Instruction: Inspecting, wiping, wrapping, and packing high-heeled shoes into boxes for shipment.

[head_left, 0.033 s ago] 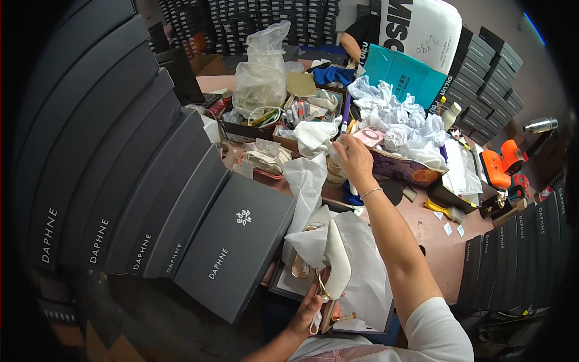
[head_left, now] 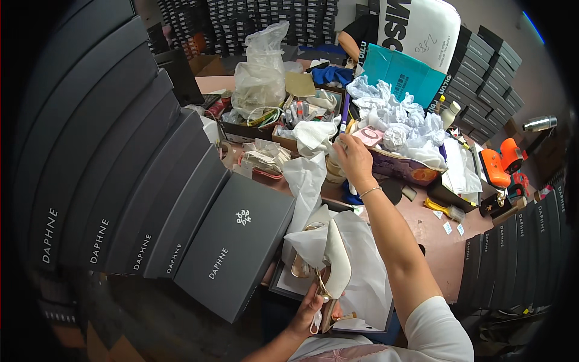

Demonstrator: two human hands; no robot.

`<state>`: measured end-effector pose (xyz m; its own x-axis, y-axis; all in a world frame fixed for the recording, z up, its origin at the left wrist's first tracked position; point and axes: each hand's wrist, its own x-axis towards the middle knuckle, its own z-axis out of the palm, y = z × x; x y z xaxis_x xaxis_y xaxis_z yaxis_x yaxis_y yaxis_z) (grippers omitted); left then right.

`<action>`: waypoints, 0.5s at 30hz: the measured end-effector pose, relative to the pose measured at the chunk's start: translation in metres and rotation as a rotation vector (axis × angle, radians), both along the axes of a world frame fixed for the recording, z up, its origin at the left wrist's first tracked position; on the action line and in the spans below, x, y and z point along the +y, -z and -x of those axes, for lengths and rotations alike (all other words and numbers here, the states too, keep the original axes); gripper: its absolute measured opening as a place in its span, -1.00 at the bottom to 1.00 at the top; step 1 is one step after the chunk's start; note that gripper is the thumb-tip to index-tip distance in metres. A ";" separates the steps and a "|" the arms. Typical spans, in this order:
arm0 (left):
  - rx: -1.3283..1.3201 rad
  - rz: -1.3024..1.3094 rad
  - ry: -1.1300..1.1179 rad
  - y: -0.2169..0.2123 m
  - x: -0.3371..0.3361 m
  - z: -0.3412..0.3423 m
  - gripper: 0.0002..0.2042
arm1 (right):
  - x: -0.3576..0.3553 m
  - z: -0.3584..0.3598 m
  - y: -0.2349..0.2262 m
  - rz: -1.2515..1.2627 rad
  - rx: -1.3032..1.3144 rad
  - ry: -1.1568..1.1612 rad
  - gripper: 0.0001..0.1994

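Observation:
My left hand [head_left: 306,317] is closed around the back of a white pointed-toe high-heeled shoe [head_left: 338,265], which has a pearl ornament and a thin gold-coloured heel. The toe points away from me, over an open shoe box [head_left: 360,326] lined with white tissue paper [head_left: 368,265]. Partly under the tissue, a second shoe [head_left: 300,266] lies in the box. My right arm stretches forward across the table. At its end my right hand [head_left: 356,163] has curled fingers beside a crumpled white cloth [head_left: 316,137] and a tape roll [head_left: 335,171]; what is between the fingertips is too small to name.
Dark shoe boxes [head_left: 139,199] are stacked on my left, with a closed one [head_left: 241,241] beside the open box. A carton of crumpled paper [head_left: 398,127], a yellow-handled brush [head_left: 445,210] and an orange tool [head_left: 496,169] stand right. Across the table, another person's arm [head_left: 350,45] shows.

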<state>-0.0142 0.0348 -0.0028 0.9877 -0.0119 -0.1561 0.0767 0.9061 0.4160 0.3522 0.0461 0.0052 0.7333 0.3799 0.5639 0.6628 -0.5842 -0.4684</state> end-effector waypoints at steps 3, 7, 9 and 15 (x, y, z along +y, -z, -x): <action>-0.006 -0.003 -0.002 0.001 -0.001 0.003 -0.12 | -0.003 -0.003 0.004 0.006 -0.028 0.017 -0.65; -0.027 -0.020 0.002 0.002 -0.001 0.006 -0.15 | -0.008 -0.006 0.012 -0.068 -0.052 -0.023 -0.64; -0.074 -0.016 0.016 0.006 0.000 0.007 -0.20 | -0.012 -0.008 0.013 -0.093 -0.093 -0.090 -0.63; -0.071 0.025 -0.082 0.003 0.008 0.008 -0.17 | -0.065 -0.007 -0.006 -0.664 0.032 0.096 -0.66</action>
<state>-0.0221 0.0424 -0.0057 0.9941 0.0661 -0.0862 -0.0269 0.9185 0.3946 0.3588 -0.0191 0.0108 0.7666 -0.1079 0.6329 0.6023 -0.2207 -0.7672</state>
